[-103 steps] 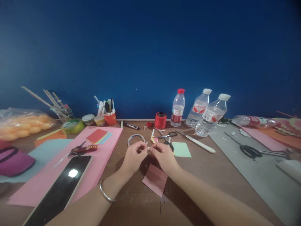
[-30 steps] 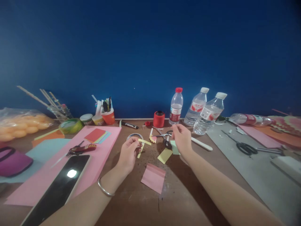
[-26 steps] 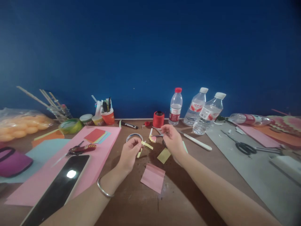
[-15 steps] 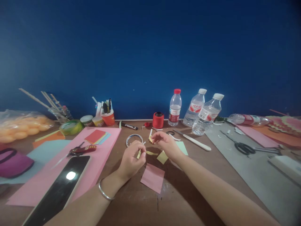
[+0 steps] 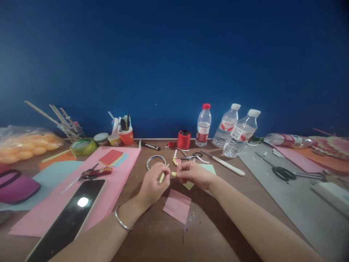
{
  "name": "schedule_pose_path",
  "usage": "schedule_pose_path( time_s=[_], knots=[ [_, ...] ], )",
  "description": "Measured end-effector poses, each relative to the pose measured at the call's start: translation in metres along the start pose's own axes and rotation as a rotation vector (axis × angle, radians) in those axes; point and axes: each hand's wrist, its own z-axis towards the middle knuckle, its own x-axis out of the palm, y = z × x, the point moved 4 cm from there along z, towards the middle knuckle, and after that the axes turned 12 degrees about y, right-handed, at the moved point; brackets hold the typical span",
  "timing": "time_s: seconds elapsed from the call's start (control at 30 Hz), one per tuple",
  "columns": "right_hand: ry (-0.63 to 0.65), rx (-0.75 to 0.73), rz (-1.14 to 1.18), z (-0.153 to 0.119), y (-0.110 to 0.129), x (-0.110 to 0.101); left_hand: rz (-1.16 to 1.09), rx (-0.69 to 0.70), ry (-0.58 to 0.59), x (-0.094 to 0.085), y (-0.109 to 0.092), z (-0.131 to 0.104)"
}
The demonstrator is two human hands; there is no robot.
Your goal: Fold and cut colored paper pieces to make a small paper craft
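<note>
My left hand [image 5: 155, 182] is closed in a pinch on a narrow yellow paper strip [image 5: 173, 174], just left of the middle of the table. From the right, my right hand [image 5: 195, 174] pinches the same strip, so a short piece shows between the two sets of fingertips. Below them lies a pink paper square [image 5: 177, 206]. A yellow square [image 5: 188, 185] is partly covered by my right hand, with a pale green square [image 5: 208, 168] behind it. A small wavy-edged paper piece [image 5: 176, 161] lies just beyond my fingertips.
A tape roll [image 5: 156, 162], a red spool [image 5: 184, 139] and a white-handled knife [image 5: 229, 165] lie beyond my hands. Upright bottles [image 5: 203, 127] stand at the back. A phone [image 5: 71, 218] rests on pink sheets [image 5: 120, 182] at left; black scissors [image 5: 283, 173] are at right.
My right hand has come down and closed on the yellow strip beside my left fingertips. It has uncovered scissors and the wavy-edged piece behind. My left hand has hardly moved.
</note>
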Motion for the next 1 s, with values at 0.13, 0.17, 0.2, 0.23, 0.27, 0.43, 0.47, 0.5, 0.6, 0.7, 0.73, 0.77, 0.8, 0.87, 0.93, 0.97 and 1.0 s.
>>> schedule_pose_path(
  time_s=[0.13,0.17,0.2,0.23,0.27,0.43,0.47,0.5,0.6,0.7,0.73,0.77,0.8,0.87,0.93,0.97,1.0],
  knots=[
    [-0.18,-0.134,0.092,0.001,0.002,-0.015,-0.067,-0.157,0.015,0.001,0.007,0.002],
    [-0.238,-0.168,0.124,0.001,0.002,-0.02,-0.069,-0.167,0.045,0.002,0.006,0.002],
    [-0.291,-0.192,0.152,0.001,0.001,-0.025,-0.052,-0.148,0.1,0.004,0.003,0.003],
    [-0.337,-0.207,0.173,0.0,0.001,-0.029,-0.019,-0.099,0.183,0.008,-0.001,0.003],
    [-0.377,-0.213,0.187,0.0,0.0,-0.032,0.028,-0.026,0.283,0.013,-0.007,0.003],
    [-0.409,-0.188,0.195,0.0,-0.003,-0.033,0.217,0.233,0.566,0.033,-0.027,-0.004],
    [-0.399,-0.185,0.191,0.0,-0.003,-0.032,0.225,0.226,0.563,0.035,-0.027,-0.004],
    [-0.388,-0.185,0.188,0.001,-0.003,-0.03,0.221,0.211,0.556,0.035,-0.026,-0.004],
    [-0.379,-0.175,0.189,0.003,-0.005,-0.027,0.142,0.113,0.507,0.033,-0.021,-0.003],
    [-0.396,-0.166,0.186,0.004,-0.007,-0.028,-0.011,-0.034,0.423,0.027,-0.015,-0.001],
    [-0.403,-0.169,0.181,0.005,-0.008,-0.028,-0.058,-0.08,0.381,0.025,-0.013,-0.001],
    [-0.407,-0.174,0.175,0.005,-0.008,-0.029,-0.094,-0.117,0.34,0.023,-0.011,0.0],
    [-0.41,-0.18,0.168,0.005,-0.009,-0.029,-0.116,-0.145,0.303,0.022,-0.01,0.0],
    [-0.414,-0.189,0.156,0.005,-0.009,-0.03,-0.126,-0.172,0.261,0.021,-0.008,0.001],
    [-0.416,-0.189,0.142,0.006,-0.01,-0.03,-0.139,-0.179,0.26,0.022,-0.005,0.001],
    [-0.417,-0.19,0.135,0.006,-0.011,-0.03,-0.157,-0.184,0.255,0.023,-0.004,0.002],
    [-0.417,-0.19,0.13,0.006,-0.011,-0.03,-0.185,-0.192,0.244,0.023,-0.002,0.002]
  ],
)
